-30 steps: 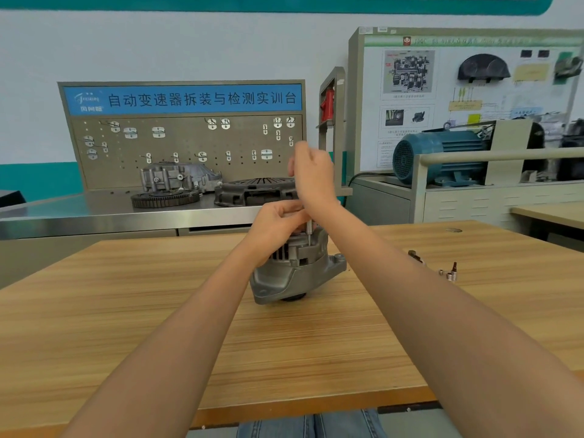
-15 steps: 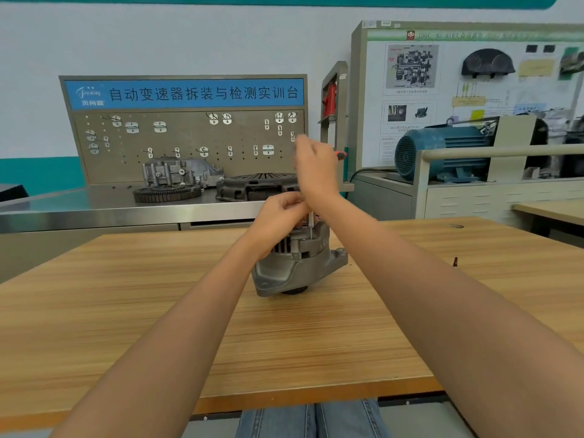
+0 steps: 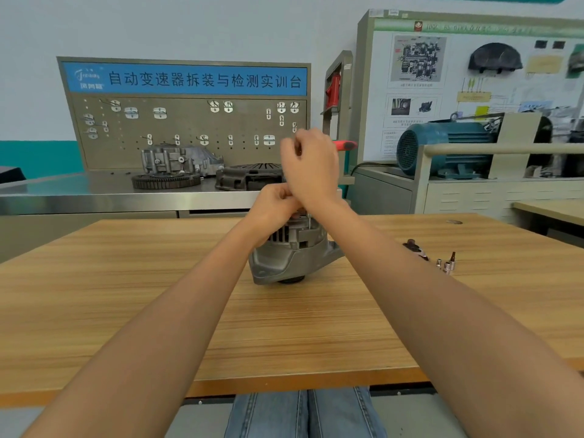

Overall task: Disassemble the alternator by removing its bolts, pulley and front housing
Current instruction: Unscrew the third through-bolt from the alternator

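A: Status on the alternator [image 3: 292,252]?

B: Centre of frame, on the wooden table [image 3: 126,295], resting on its dark underside part, probably the pulley. Housing looks fully assembled.

A: Hands?

B: Right hand [image 3: 311,167] just above it, fingers curled round a red-handled driver [image 3: 344,144]; the handle end pokes out to the right of the fist. A thin shaft [image 3: 310,220] drops to the alternator's top edge. Left hand [image 3: 275,210] is curled over the top of the housing beside that shaft. Can't tell if it pinches the shaft or just steadies the casting; the fingertips are hidden.

A: Any change over the last second?

B: Small. Red handle end now sticks out to the right of the fist; a second ago none was visible, half a second ago just a sliver. Reads as the wrist rotating, so a turn in progress. Shaft is still seated at the same spot, and the left hand hasn't shifted. Alternator hasn't moved on the table.

A: Meaning?

B: My read: still on bolts, early in the job. No bolt visibly lifted, pulley and front housing untouched.

A: Anything nearby?

B: Small sockets and bits [image 3: 445,263] on the table right of centre, well apart from the alternator. Steel bench [image 3: 94,194] behind with a gear ring [image 3: 166,180], pegboard [image 3: 189,128] upper left, blue motor [image 3: 442,147] upper right.
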The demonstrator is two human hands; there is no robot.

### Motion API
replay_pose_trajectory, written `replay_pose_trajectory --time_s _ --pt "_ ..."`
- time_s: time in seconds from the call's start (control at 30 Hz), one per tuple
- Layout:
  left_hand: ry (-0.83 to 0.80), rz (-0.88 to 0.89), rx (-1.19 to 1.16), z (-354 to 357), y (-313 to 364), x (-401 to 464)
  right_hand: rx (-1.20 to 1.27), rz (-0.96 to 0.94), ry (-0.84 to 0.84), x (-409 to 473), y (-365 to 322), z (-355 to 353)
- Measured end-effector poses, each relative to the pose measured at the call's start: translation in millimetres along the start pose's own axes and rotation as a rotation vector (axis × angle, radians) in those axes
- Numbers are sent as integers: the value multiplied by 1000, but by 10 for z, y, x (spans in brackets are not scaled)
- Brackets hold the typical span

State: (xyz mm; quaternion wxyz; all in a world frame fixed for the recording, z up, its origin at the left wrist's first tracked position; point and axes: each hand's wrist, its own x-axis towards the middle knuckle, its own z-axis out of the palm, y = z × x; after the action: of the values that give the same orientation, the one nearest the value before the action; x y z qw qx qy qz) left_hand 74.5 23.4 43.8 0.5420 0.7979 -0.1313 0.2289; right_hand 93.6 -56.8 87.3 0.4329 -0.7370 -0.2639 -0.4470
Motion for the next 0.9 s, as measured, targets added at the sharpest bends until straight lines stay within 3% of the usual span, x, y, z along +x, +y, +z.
replay_pose_trajectory --time_s 0.1,0.2,0.43,0.57,0.7,0.8,0.9 --pt "51 -33 60 7 17 -3 -543 -92 56 -85 32 49" --pt "58 -24 88 11 21 2 -574 -100 27 -91 11 61" --pt "1 6 -18 28 47 -13 45 49 48 20 -55 -7" --pt "-43 9 5 44 40 14 591 381 -62 130 -92 -105" --pt "-83 32 1 31 36 -6 847 600 -106 208 -101 -153" --pt "-79 32 -27 11 51 -24 660 471 -90 141 -75 -134" --pt "-15 -5 -10 9 28 -1 73 109 -23 -2 -15 -61"
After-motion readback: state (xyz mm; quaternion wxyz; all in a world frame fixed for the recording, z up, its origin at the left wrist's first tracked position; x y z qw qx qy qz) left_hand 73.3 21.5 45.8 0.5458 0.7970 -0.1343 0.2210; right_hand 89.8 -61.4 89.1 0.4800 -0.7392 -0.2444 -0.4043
